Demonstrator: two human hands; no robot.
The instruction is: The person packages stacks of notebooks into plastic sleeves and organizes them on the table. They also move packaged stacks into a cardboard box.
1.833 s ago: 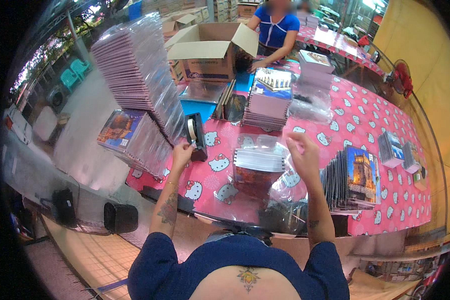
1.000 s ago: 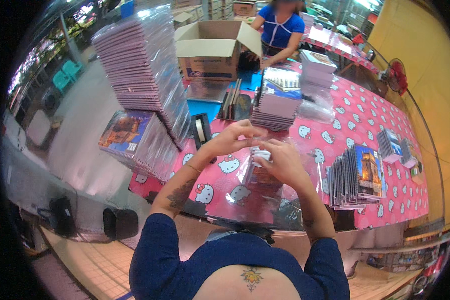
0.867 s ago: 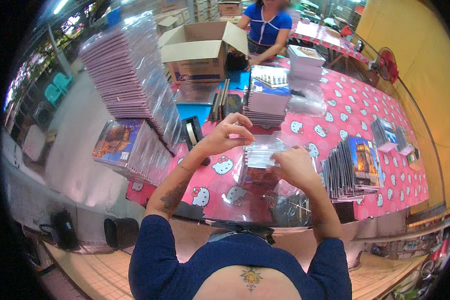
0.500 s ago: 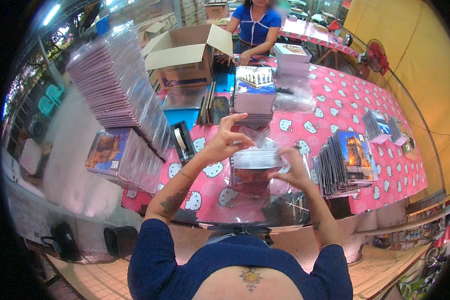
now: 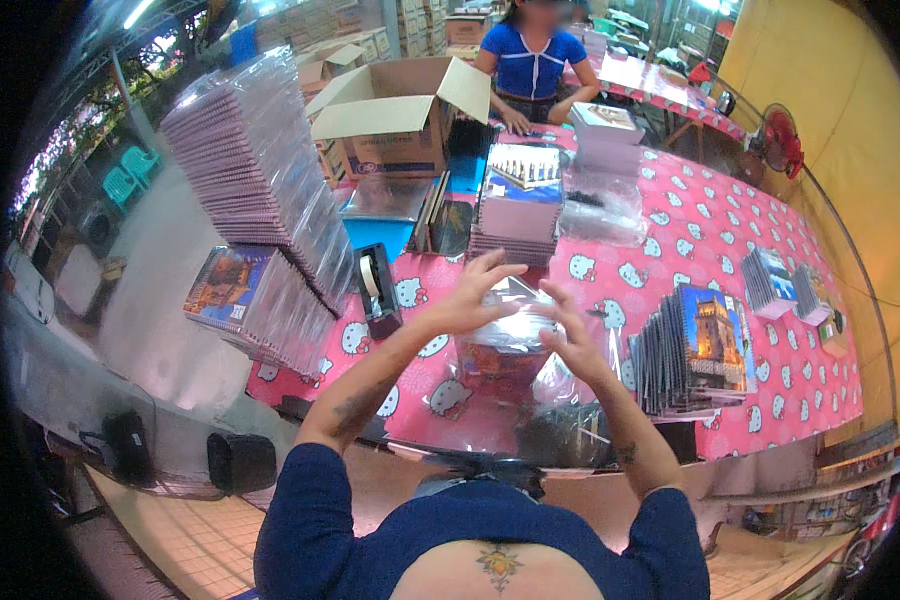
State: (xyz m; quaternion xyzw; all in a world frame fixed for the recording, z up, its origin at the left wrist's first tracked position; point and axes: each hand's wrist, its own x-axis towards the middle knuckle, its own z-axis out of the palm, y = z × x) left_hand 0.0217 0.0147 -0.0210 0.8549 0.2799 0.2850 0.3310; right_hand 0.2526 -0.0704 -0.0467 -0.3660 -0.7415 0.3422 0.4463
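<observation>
Right in front of me lies a notebook with clear plastic film over it, shining white on its upper part. My left hand is at its far left edge, fingers stretched and spread. On the opposite side my right hand has its fingers apart and slightly curved along the film. Whether the fingertips press on the film is hard to tell. Loose clear plastic lies by my right wrist. Just beyond my hands stands a stack of spiral notebooks with a picture cover on top.
A tall leaning stack of plastic-sleeved notebooks and a black tape dispenser stand left. Behind them is an open cardboard box. More notebooks stand right on the pink patterned tablecloth. A co-worker in blue stands across the table.
My hands have gone from handling the film above the notebook to spreading around it. The film now lies over its upper part. The view has shifted slightly, and the co-worker has changed posture.
</observation>
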